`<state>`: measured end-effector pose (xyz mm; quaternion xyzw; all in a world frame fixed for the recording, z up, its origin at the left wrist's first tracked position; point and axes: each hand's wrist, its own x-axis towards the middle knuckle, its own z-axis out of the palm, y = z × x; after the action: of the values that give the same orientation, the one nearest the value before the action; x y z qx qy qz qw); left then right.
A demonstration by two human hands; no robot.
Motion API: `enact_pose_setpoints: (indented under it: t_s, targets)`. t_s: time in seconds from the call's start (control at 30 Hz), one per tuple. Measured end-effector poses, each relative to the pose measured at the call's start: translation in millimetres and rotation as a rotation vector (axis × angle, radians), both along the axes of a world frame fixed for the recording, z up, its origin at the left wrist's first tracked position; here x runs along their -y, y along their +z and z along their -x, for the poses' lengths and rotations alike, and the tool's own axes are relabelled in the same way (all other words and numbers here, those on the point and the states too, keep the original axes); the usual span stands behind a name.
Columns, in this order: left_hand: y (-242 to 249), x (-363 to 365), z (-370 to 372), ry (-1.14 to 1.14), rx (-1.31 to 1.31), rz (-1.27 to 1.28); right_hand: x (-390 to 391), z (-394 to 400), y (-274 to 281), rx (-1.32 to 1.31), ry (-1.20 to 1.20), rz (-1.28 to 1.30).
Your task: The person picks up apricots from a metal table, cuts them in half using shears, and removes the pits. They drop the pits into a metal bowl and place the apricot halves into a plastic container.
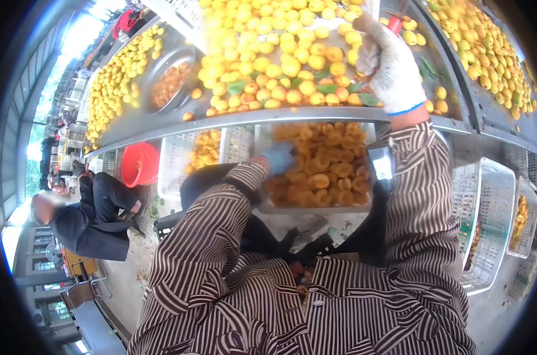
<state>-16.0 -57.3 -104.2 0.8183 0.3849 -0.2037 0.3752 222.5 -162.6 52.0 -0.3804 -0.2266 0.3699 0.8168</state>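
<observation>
My right hand [393, 71], in a white knit glove with a blue cuff edge, is over the metal table's near side. Its fingers are curled around a tool with a red handle [394, 24], whose working end is hidden. Yellow-orange apricots [292, 64] and a few green leaves lie right beside its fingers. Lower down, my left hand [278, 158] wears a blue glove and is smeared by motion, so its fingers do not show clearly. It hovers at the left part of a crate of halved apricots [333, 168] in front of my lap.
A metal bowl of pits [172, 83] rests on the metal table [221, 122]. Below stand a red bucket [139, 164] and a white crate [174, 160] with apricot halves. White crates [484, 219] are at right. A person in dark clothes [94, 216] sits at left.
</observation>
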Motion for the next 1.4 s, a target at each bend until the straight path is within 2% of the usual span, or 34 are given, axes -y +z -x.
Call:
enact_pose_setpoints:
  t_s: [0.07,0.2,0.27,0.4,0.67,0.9,0.97,1.0,1.07,1.13,1.2,1.23,1.27,1.33,1.37,1.4]
  targets:
    - [5.7,0.2,1.3,-0.144,-0.179,-0.06,-2.6,2.3,0.5,-0.004,-0.011,0.008]
    - [-30.3,2.4,24.9,-0.145,-0.216,-0.132,-4.1,1.8,-2.7,-0.009,0.07,-0.072]
    - [-28.7,7.8,24.2,-0.206,-0.285,-0.145,-4.5,5.0,-0.4,0.026,0.089,-0.052]
    - [-28.4,15.1,18.6,-0.169,-0.3,-0.129,-2.6,2.6,-1.5,0.021,0.094,-0.048]
    - [-54.1,1.1,28.5,-0.448,-0.423,-0.217,-1.2,6.2,5.5,-0.001,0.085,-0.059]
    - [-9.5,-4.4,15.7,-0.422,-0.352,-0.197,-0.2,10.3,9.9,-0.023,0.063,-0.042]
    - [-7.3,-15.6,7.4,-0.064,-0.258,-0.039,5.4,5.0,15.1,-0.094,0.091,-0.045]
    - [-6.5,-24.0,7.6,-0.063,-0.26,-0.039,7.2,3.2,18.0,-0.164,0.118,-0.049]
    - [1.6,-35.6,11.4,-1.032,0.101,-0.51,8.1,9.1,24.5,-0.165,0.08,-0.024]
    - [7.1,-22.9,-0.6,-0.392,-0.023,0.014,8.0,11.7,26.4,-0.172,0.045,0.006]
    - [26.5,-6.9,-8.3,0.195,0.049,0.447,7.5,11.1,22.2,-0.171,0.094,-0.018]
    - [21.4,-9.1,-7.5,0.04,0.03,0.405,8.5,11.1,20.4,-0.128,0.097,-0.01]
    - [17.0,-7.7,-7.4,0.046,0.03,0.401,7.5,10.7,18.9,-0.13,0.103,-0.014]
    - [11.6,-0.6,-7.4,-0.098,-0.15,0.116,6.4,11.1,18.9,-0.104,0.084,-0.015]
    - [8.5,1.3,-3.0,-0.098,-0.149,0.114,6.5,13.2,21.2,-0.103,0.084,-0.017]
    - [3.1,2.9,3.6,-0.168,-0.207,-0.027,6.5,16.8,24.2,-0.103,0.057,-0.001]
